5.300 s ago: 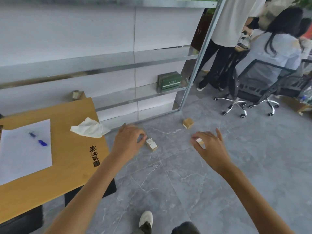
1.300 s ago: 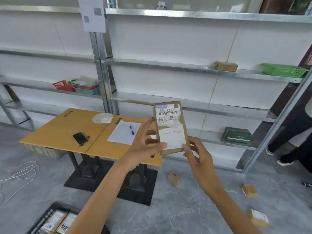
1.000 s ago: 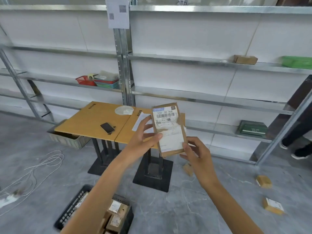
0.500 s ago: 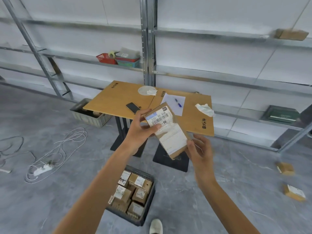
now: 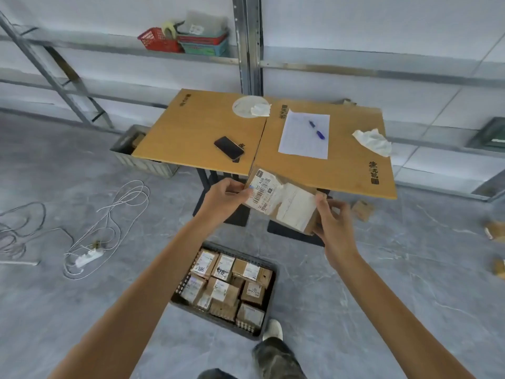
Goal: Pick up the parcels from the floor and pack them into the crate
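Note:
I hold a brown cardboard parcel [image 5: 284,199] with a torn white shipping label in both hands, tilted, above the floor in front of the table. My left hand [image 5: 222,198] grips its left end. My right hand [image 5: 334,222] grips its right end. Below it on the floor stands a black plastic crate [image 5: 269,272] filled with several small labelled parcels. More loose parcels lie on the floor at the right: one [image 5: 362,210] near the table leg and two [image 5: 496,231] by the frame's right edge.
Two wooden tables [image 5: 196,132] stand ahead, carrying a phone [image 5: 229,148], paper with a pen [image 5: 304,135] and tissues. Metal shelving [image 5: 248,45] lines the wall, holding coloured baskets. A grey bin [image 5: 136,151] sits under the left table. White cables and a power strip [image 5: 88,255] lie at left. My shoe [image 5: 273,329] touches the crate.
My view has swung down and left from the shelves toward the crate. The parcel has come lower and tilted flatter, still held in both hands, and the crate now lies right below it.

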Motion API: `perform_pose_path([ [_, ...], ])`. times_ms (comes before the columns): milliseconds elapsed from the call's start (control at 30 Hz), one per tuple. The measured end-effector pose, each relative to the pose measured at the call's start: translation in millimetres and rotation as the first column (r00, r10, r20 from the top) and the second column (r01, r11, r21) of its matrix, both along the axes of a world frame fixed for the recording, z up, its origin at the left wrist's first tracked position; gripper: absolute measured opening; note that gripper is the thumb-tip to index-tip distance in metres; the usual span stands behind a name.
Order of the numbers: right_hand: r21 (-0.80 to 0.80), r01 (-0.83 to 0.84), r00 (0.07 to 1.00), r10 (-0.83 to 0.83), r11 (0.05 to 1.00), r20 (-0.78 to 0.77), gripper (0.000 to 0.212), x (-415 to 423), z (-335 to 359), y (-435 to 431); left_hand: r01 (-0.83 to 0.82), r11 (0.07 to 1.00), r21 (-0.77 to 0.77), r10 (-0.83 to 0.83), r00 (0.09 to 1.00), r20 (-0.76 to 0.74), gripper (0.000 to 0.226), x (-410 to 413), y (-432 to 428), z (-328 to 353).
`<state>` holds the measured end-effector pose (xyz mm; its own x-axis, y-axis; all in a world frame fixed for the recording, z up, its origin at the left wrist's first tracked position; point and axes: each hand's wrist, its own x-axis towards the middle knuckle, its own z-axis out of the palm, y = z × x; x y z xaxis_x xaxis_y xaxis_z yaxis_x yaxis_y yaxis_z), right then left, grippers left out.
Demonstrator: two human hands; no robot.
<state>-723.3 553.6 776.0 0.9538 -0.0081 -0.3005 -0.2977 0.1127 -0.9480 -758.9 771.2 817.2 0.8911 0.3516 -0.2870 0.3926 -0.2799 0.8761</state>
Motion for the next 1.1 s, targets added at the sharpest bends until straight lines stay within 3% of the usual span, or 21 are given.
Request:
perform_pose_path([
  [100,-0.054,-0.054,0.998,0.053,0.997,-0.016,0.023,11.4,-12.4,25.0,-0.003,1.000,-0.006,0.003,1.000,-0.018,0.017,7.6,28.7,-22.3],
  [200,-0.104,-0.132,0.991,0.131,0.986,-0.017,0.035,15.2,-29.8,50.7,0.005,1.000,-0.018,-0.007,0.998,-0.064,0.008,17.2,56.4,-47.6],
  [333,-0.151,-0.172,0.984,0.163,0.973,-0.069,0.035,7.6,-65.8,82.9,0.076,0.997,0.005,-0.075,0.987,-0.139,0.004,27.4,93.9,-90.7],
  [533,-0.241,-0.089,0.975,0.035,0.967,-0.219,0.026,-10.6,-148.8,132.6,0.224,0.974,0.020,-0.211,0.942,-0.262,0.007,26.9,148.3,-175.8],
  [700,-0.350,-0.097,0.943,-0.027,0.932,-0.332,0.022,-22.7,-260.9,169.1,0.244,0.969,-0.041,-0.242,0.903,-0.356,0.020,25.5,176.6,-291.9],
  [800,-0.442,-0.117,0.925,-0.064,0.889,-0.374,0.031,-29.0,-352.1,180.0,0.301,0.952,-0.061,-0.298,0.859,-0.417,0.028,15.9,179.3,-395.7],
  [933,-0.499,-0.222,0.876,-0.054,0.838,-0.479,0.025,-50.1,-489.0,181.6,0.346,0.929,-0.134,-0.363,0.774,-0.519,0.039,-18.7,163.9,-536.8],
  [1100,-0.502,-0.377,0.753,-0.058,0.778,-0.655,0.047,-70.8,-625.4,170.6,0.340,0.927,-0.160,-0.369,0.740,-0.562,0.044,-43.5,129.8,-664.7],
])
